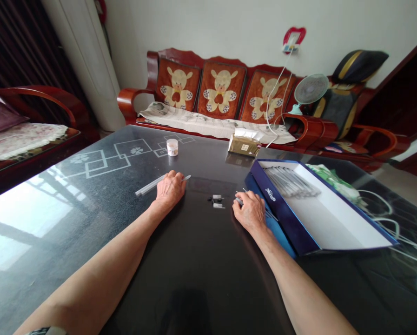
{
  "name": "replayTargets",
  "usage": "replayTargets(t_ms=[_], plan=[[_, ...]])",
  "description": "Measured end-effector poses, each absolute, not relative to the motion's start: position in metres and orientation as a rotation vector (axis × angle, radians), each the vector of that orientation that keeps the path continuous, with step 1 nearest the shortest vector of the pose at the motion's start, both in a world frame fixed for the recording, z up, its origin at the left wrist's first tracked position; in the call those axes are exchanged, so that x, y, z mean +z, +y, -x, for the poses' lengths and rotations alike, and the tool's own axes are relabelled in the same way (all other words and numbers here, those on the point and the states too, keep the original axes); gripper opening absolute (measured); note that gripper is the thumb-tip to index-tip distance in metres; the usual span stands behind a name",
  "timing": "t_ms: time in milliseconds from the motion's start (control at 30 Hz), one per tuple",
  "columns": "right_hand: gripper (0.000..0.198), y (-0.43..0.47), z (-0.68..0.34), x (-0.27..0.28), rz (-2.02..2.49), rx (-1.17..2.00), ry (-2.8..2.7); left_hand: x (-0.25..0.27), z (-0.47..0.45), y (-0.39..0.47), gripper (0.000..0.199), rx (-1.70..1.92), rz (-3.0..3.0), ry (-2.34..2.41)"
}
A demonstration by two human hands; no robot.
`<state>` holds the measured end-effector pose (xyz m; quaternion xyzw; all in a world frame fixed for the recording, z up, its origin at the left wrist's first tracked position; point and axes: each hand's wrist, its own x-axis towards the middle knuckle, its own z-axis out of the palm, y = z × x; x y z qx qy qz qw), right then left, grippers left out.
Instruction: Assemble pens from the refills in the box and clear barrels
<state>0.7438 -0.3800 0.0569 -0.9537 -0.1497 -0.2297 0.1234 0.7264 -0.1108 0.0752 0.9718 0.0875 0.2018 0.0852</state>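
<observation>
My left hand (171, 188) is closed, fingers curled over several clear pen barrels (146, 187) lying on the dark table. One pointed end pokes out past its fingertips. My right hand (250, 210) rests on the table beside the blue box, its fingers bent round small grey pen pieces, mostly hidden by the hand. Thin dark rods (271, 215), looking like pen refills, lie partly under that hand. Between the hands sit several small grey and black pen pieces (217, 201), with thin metal tips pointing right.
A blue box (285, 216) with a white inside holds a row of clear pens (291, 181). A small white tub (172, 147) and a tissue box (244, 143) stand farther back. Right of the box lie a green-and-white packet (335, 182) and white cables (386, 221).
</observation>
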Motion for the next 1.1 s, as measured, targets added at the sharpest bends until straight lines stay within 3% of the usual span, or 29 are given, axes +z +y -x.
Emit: replayTargets(t_ms=[233, 333, 433, 533, 667, 933, 1100], plan=[[0.018, -0.383, -0.748, 0.051, 2.718, -0.750, -0.371, 0.067, -0.729, -0.092, 0.023, 0.587, -2.946, 0.472], [0.028, -0.383, -0.749, 0.050, 2.692, -0.771, -0.337, 0.065, -0.730, -0.090, 0.032, 0.581, -2.920, 0.511], [0.023, -0.384, -0.751, 0.050, 2.681, -0.735, -0.340, 0.062, -0.730, -0.088, 0.040, 0.619, -2.912, 0.527], [0.019, -0.386, -0.752, 0.047, 2.687, -0.696, -0.305, 0.061, -0.730, -0.086, 0.037, 0.630, -2.910, 0.542], [0.028, -0.382, -0.748, 0.046, 2.643, -0.754, -0.324, 0.062, -0.730, -0.085, 0.035, 0.605, -2.904, 0.530], [0.030, -0.412, -0.784, 0.117, 2.625, -0.915, -0.428, 0.063, -0.733, -0.081, 0.045, 0.497, -2.923, 0.521], [0.036, -0.479, -0.838, 0.139, 3.105, -0.385, 0.173, 0.065, -0.733, -0.079, 0.047, 0.428, -2.906, 0.515]])
